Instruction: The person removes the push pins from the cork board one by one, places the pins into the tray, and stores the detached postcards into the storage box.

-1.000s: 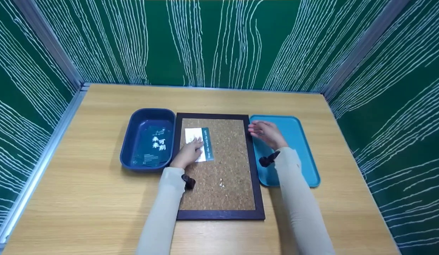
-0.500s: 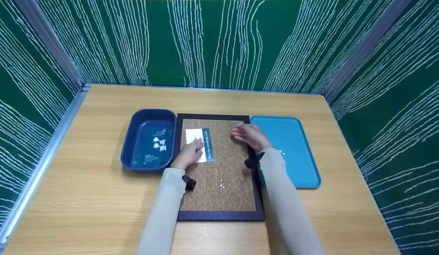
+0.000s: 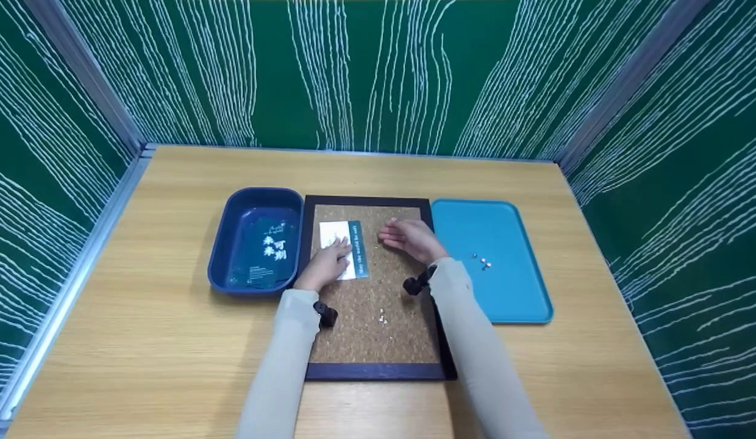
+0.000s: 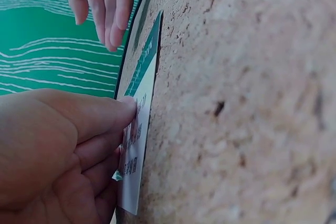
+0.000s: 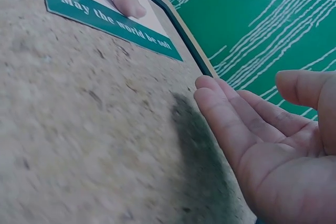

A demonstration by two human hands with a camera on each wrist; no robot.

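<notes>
A white card with a green band (image 3: 358, 250) lies on the cork board (image 3: 408, 341), which has a dark frame. My left hand (image 3: 325, 263) rests on the card and presses it to the cork; in the left wrist view the thumb (image 4: 113, 109) touches its face. To the right of the card, my right hand (image 3: 413, 239) hovers over the board. In the right wrist view its fingers (image 5: 226, 116) are extended, the thumb is apart, and nothing shows between them. Several small shiny pins (image 3: 383, 317) are on the lower part of the board.
Left of the board stands a dark blue bin (image 3: 216, 256) with green printed cards (image 3: 271, 250) inside. To the right, a light blue tray (image 3: 506, 292) carries several small shiny pins (image 3: 483, 263). Green panels (image 3: 402, 73) with white lines surround the table (image 3: 140, 341).
My right hand has moved left from over the tray to over the cork board, uncovering the pins in the tray. My left hand stays on the card.
</notes>
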